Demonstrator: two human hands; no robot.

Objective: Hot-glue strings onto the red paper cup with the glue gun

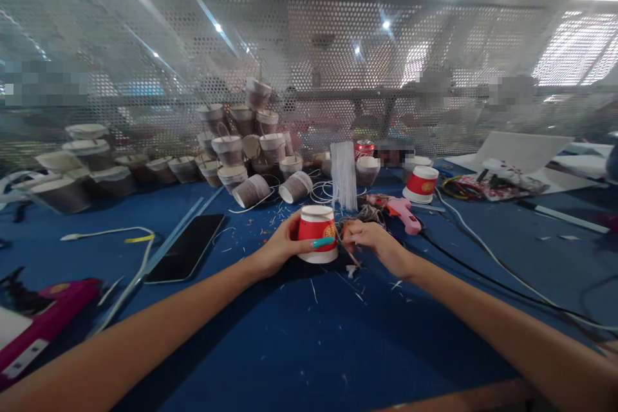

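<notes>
A red and white paper cup (316,228) stands upside down on the blue table, its narrow base upward. My left hand (284,244) is wrapped round its left side, with the thumb across the front. Close against the cup's right side, my right hand (364,238) is closed in a pinch on a thin grey cord (351,256); its fingertips are partly hidden. Part of the cord slants down toward the tabletop. Just behind the right hand lies a tangle of grey cord (371,214), next to a pink and orange glue gun (403,212).
Several grey-wrapped cups (229,149) are piled at the back left. A bundle of clear sticks (343,175) stands behind the cup. Another red cup (421,185) is at right, a phone (187,249) at left. A white cable (476,241) crosses the right side; scraps litter the middle.
</notes>
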